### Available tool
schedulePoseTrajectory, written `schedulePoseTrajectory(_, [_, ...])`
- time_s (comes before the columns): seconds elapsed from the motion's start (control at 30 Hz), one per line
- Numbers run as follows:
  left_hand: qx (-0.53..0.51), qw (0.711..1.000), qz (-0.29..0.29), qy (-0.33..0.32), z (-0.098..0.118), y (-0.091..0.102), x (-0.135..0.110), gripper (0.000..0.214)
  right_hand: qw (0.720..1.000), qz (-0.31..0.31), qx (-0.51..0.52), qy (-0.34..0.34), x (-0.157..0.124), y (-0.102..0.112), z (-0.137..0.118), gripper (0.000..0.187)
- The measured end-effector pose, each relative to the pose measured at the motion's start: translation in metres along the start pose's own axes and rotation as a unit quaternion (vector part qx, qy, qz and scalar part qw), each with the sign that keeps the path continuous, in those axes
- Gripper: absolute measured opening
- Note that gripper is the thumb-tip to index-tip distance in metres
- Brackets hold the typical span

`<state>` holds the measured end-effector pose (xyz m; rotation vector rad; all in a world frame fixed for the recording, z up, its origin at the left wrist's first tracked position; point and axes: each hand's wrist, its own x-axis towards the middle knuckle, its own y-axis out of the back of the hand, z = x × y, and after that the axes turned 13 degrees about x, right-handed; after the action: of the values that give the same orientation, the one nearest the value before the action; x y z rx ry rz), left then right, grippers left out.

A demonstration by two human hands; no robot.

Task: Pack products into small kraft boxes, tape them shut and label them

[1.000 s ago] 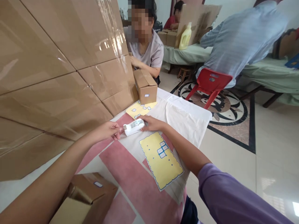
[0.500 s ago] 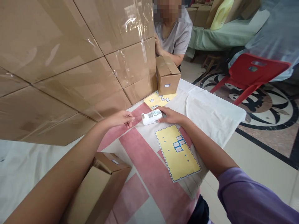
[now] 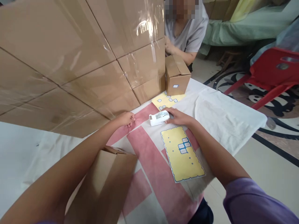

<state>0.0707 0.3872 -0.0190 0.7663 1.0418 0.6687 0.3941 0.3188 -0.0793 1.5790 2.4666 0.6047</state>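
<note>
My right hand [image 3: 178, 117] grips the rear end of a white tape dispenser [image 3: 158, 119], which rests on the pink and white tablecloth. To its left, my left hand [image 3: 127, 119] is closed with the fingertips pinched together; whatever they hold, if anything, is too small to make out. A small cardboard box [image 3: 109, 180] lies near me under my left forearm, one end flap slightly raised. Between my right forearm and that box lies a yellow sticker sheet [image 3: 181, 166] with several white labels bordered in blue.
Stacked, taped cardboard cartons [image 3: 91, 96] form a wall at the left. Another small box [image 3: 178, 79] with a white label stands on a second yellow sheet [image 3: 164, 101]. Behind it sits a person [image 3: 193, 40]. A red chair [image 3: 275, 71] is off the table's right side.
My left hand has moved a little away from the tape dispenser. The near box has turned so its labelled end no longer shows. The whole view has shifted left.
</note>
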Motion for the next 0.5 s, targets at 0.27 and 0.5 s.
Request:
schedulePoseTrajectory(0.27, [-0.010, 0.990, 0.126, -0.054, 0.030, 0.068, -0.091, 0.021, 0.995, 0.085, 0.038, 0.024, -0.011, 0.001, -0.045, 0.079])
schedulePoseTrajectory(0.5, [0.050, 0.969, 0.238, -0.044, 0.063, 0.040, -0.232, 0.026, 0.987, 0.039, 0.096, 0.124, -0.020, -0.064, -0.198, 0.056])
